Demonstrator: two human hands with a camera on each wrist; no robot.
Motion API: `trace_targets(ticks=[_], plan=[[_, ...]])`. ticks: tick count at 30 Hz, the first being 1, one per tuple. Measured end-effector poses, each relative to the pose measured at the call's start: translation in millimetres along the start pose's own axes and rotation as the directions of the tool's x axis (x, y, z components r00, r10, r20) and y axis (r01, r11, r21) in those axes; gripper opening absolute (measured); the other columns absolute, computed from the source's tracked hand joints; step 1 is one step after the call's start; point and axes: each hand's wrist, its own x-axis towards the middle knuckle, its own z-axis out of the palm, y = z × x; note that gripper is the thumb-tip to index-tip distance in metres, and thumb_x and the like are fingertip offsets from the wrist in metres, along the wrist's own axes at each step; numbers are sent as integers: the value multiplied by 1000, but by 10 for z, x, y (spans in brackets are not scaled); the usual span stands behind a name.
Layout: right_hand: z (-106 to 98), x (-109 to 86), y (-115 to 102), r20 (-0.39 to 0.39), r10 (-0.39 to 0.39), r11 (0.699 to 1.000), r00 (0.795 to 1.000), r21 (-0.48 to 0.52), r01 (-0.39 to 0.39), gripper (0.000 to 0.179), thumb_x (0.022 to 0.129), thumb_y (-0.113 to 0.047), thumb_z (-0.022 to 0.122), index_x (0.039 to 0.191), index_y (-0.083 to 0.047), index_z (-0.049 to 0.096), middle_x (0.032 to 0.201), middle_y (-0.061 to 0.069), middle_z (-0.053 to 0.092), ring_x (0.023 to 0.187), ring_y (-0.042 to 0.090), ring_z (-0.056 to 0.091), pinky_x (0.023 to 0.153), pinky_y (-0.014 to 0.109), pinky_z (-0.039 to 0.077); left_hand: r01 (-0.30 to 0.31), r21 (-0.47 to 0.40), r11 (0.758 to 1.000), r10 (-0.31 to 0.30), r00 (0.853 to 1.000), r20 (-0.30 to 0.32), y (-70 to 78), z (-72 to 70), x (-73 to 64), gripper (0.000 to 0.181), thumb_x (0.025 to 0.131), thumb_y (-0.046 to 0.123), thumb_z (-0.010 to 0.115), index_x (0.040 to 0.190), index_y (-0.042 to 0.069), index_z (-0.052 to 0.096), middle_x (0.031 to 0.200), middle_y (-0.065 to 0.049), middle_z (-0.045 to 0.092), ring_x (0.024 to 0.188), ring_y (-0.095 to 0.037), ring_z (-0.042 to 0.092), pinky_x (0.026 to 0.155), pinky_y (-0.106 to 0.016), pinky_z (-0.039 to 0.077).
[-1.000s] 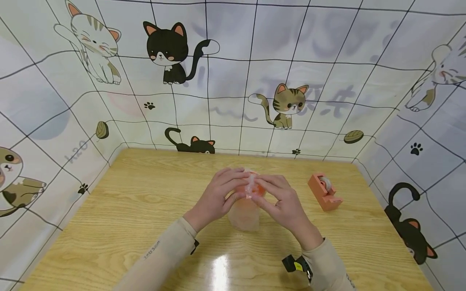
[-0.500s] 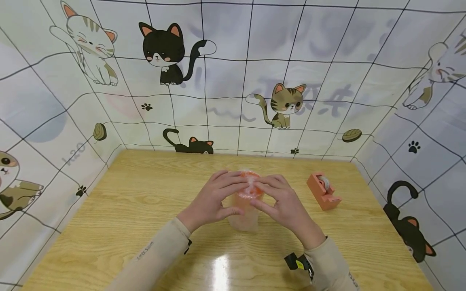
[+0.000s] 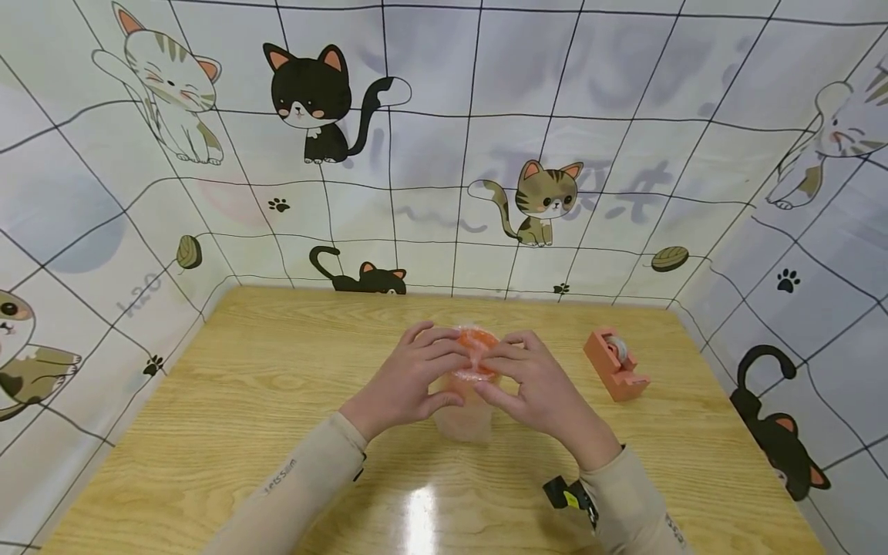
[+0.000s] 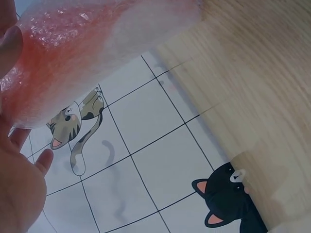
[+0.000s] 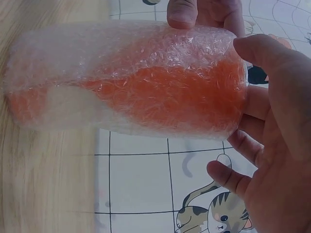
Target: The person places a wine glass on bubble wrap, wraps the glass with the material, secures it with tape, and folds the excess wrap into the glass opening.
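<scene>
A cylinder swathed in clear bubble wrap [image 3: 463,425] stands upright on the wooden table, orange and whitish through the film. Its contents are blurred by the wrap. At its top, my left hand [image 3: 419,378] curls its fingers over the rim, with the thumb against the near side. From the other side my right hand [image 3: 541,383] bends its fingers onto the top end. In the right wrist view, the right thumb [image 5: 252,48] touches the wrap's top edge, while the left thumb [image 5: 182,14] presses the side. Both little fingers stick out loosely.
A coral-pink tape dispenser [image 3: 616,366] with a roll of clear tape sits to the right on the table [image 3: 298,362]. Cat-printed grid cloth [image 3: 430,154] walls in the table at the back and both sides. A black device [image 3: 570,495] is strapped at the right wrist.
The fingers pinched a raised ridge of wrap together at the top; now they have spread apart, the ridge lies lower and more of the orange top shows. The tape dispenser stays put.
</scene>
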Motion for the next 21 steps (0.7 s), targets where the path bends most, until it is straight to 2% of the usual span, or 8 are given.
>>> trace_targets(ticks=[6,14,18,21], plan=[[0,58,-15,44,-20,1000,999,-20,21,23,94,-29,71,97,-8,80,105,5,78,109,33,56,96,51,47,29,15,999,-30,996,83,19,-53,60,39,85,45,82,112,19,73,113,9,73,130,-23,53,118,-57,31],[9,61,-41,69,6,999,998,-34,-4,21,94,-26,67,93,-9,80,104,3,78,107,30,54,94,51,46,57,102,993,-75,980,187,79,-114,133,36,84,47,81,108,22,72,112,11,73,130,-23,53,117,-57,32],[8,53,-44,75,12,1000,997,-27,-10,20,95,-25,68,94,-10,80,106,4,78,108,31,54,95,52,46,70,123,990,-95,972,217,102,-133,145,34,85,46,80,108,22,72,114,11,73,132,-23,52,118,-57,31],[9,51,-37,69,2,1000,998,-17,-1,20,94,-25,68,95,-9,80,106,5,78,109,32,54,96,52,46,75,115,991,-99,972,214,105,-127,143,33,86,45,80,109,22,72,115,9,72,133,-23,51,117,-58,31]])
